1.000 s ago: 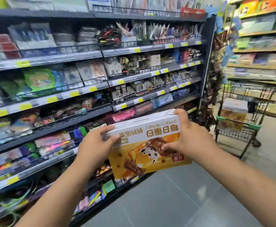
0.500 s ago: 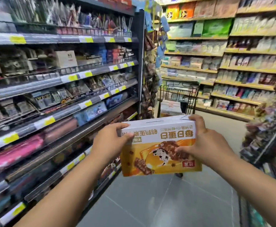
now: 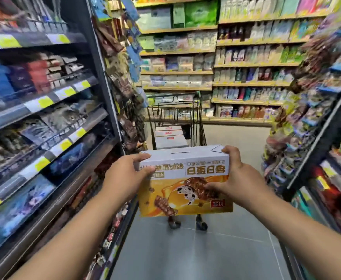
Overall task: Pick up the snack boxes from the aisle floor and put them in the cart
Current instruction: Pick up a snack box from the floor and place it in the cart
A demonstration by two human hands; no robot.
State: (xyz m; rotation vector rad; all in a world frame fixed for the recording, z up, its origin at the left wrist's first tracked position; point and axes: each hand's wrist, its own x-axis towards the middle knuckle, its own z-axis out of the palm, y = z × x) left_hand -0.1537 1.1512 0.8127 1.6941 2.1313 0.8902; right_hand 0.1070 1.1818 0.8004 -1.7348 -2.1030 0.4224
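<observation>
Since the snack box (image 3: 185, 178) is wide, the person is pinning it between left hand (image 3: 125, 176) and right hand (image 3: 234, 178), each grip curling round one end. It is hovering above the aisle floor (image 3: 185, 249), squared toward the cart (image 3: 177, 110) ahead, probably for setting beside the boxes (image 3: 170, 136) lying inside.

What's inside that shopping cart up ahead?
A few white-topped boxes lie stacked in the cart. The held snack box covers the basket's lower part, so anything else there is hidden.
</observation>
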